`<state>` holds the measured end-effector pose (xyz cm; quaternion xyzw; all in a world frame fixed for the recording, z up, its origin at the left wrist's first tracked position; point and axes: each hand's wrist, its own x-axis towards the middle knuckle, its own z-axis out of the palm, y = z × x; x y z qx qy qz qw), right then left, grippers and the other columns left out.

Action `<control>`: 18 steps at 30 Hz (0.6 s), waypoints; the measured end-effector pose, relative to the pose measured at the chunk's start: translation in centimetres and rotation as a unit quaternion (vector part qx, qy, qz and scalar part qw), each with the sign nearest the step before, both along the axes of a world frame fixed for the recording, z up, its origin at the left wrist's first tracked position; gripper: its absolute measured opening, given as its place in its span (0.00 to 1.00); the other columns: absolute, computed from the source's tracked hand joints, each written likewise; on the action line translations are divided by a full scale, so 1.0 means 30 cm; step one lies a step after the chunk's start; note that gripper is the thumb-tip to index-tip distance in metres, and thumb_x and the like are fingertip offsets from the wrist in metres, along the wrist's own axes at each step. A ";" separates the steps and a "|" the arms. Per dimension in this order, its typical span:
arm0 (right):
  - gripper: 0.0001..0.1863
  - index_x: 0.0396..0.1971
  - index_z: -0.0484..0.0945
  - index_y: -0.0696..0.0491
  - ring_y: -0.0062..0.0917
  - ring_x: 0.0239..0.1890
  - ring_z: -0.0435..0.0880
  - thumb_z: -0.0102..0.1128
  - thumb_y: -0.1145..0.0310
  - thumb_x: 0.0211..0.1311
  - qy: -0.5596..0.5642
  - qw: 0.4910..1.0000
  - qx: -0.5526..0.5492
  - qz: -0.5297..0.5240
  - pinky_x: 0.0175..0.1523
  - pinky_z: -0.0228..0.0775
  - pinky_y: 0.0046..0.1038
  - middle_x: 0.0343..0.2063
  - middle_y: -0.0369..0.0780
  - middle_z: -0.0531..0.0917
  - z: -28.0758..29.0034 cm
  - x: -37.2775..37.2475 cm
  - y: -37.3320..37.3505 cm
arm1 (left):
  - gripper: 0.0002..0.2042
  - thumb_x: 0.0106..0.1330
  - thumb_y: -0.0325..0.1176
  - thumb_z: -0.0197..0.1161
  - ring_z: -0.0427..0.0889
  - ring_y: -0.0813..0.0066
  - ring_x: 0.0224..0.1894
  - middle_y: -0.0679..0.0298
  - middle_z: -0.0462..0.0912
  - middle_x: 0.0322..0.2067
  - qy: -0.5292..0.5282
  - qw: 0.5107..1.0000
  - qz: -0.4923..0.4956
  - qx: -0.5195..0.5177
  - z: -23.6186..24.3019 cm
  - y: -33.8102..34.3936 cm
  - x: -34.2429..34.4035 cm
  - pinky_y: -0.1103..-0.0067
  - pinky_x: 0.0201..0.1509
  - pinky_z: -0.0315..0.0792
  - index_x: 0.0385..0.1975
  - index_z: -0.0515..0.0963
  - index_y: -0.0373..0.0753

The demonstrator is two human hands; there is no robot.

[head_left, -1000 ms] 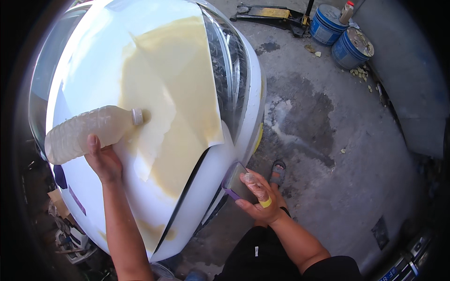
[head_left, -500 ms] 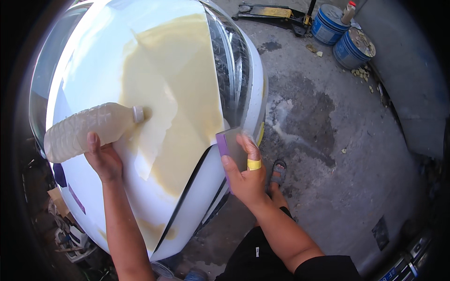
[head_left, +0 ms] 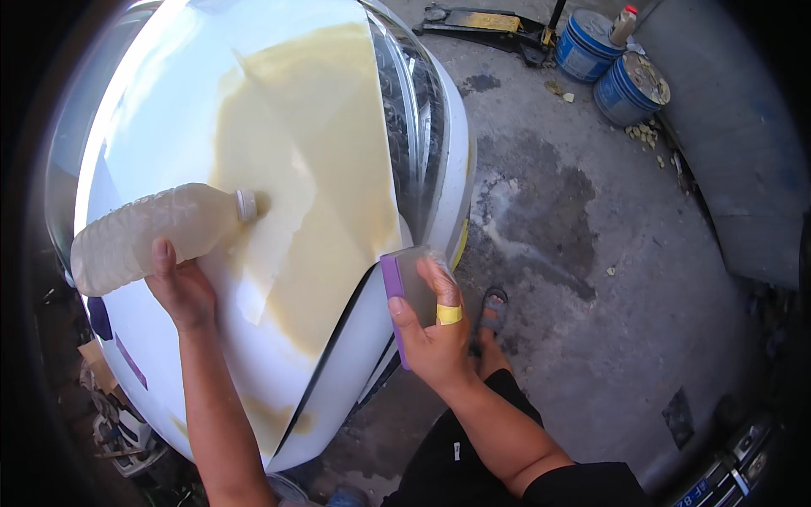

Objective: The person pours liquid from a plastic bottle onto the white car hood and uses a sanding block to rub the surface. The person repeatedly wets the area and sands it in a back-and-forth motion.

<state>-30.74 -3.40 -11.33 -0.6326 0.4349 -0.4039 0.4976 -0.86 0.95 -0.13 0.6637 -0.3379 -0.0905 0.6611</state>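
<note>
My left hand (head_left: pixel 182 291) grips a large clear plastic bottle (head_left: pixel 160 228) of cloudy liquid, lying sideways with its white cap pointing right, over a white car hood (head_left: pixel 144 118). The hood has a broad yellowish-beige patch (head_left: pixel 296 118) with a lighter middle. My right hand (head_left: pixel 435 334) holds a flat purple-and-grey block (head_left: pixel 393 279) beside the hood's right edge, near the headlight (head_left: pixel 405 101). A finger of that hand is wrapped in clear plastic with a yellow band.
A floor jack (head_left: pixel 481 21) and two blue buckets (head_left: pixel 583 46) (head_left: pixel 629 93), with scattered crumbs, lie at the back right beside a grey panel (head_left: pixel 726 152). Clutter (head_left: pixel 118 422) sits at the lower left. Another vehicle's front (head_left: pixel 726 465) shows at the lower right corner.
My right hand has risen toward the hood's corner and turned the block upright, then dipped slightly. My left hand and the bottle have shifted slightly left in the view.
</note>
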 end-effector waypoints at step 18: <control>0.36 0.67 0.61 0.61 0.40 0.62 0.76 0.67 0.66 0.63 -0.046 0.996 0.071 -0.027 0.65 0.66 0.36 0.58 0.54 0.75 -0.087 -0.058 -0.092 | 0.27 0.68 0.44 0.59 0.75 0.60 0.60 0.54 0.75 0.57 0.014 1.000 0.008 -0.010 -0.004 0.008 0.023 0.63 0.67 0.67 0.60 0.67 0.30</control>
